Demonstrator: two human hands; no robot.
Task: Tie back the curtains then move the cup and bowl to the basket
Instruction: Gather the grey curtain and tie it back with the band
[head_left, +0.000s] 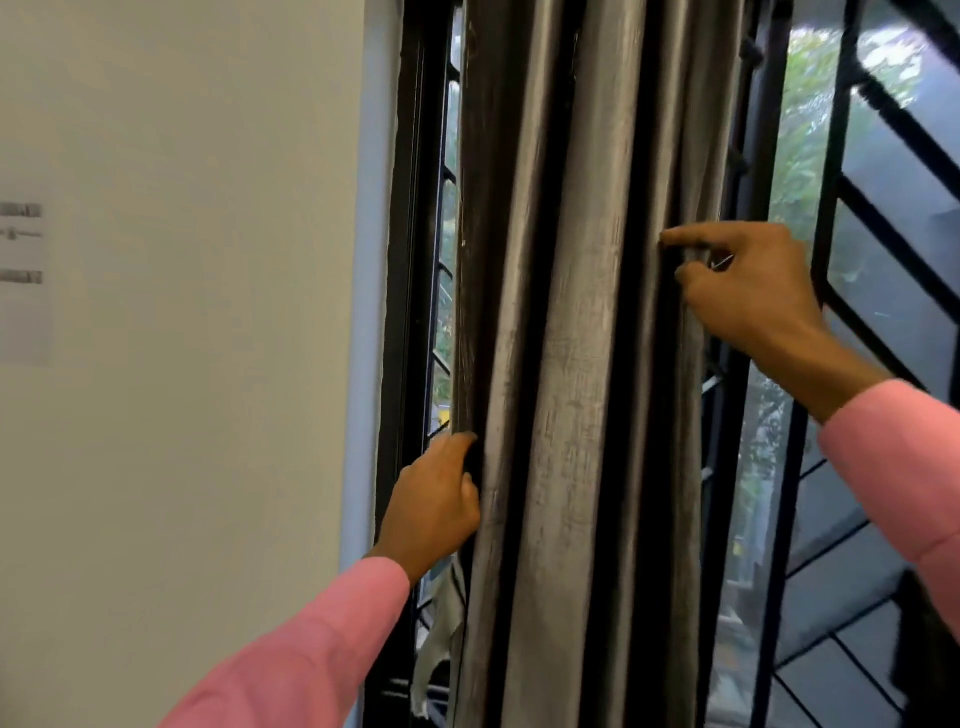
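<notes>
The grey curtain (571, 364) hangs bunched in folds before the black window grille (883, 218). The left hand (431, 509) curls its fingers round the curtain's left edge, low down; the right hand (748, 291), higher, pinches a fold at its right edge.

The gathered curtain (571, 364) fills the middle of the picture from top to bottom and closes off the window behind it. At its left edge only a narrow slot separates it from the black frame (410, 260), and the left hand (436, 504) occupies that slot. Right of the curtain the opening is uncovered, but grille bars (835, 156) cross it. There is free room before the wall (182, 415) at left.
</notes>
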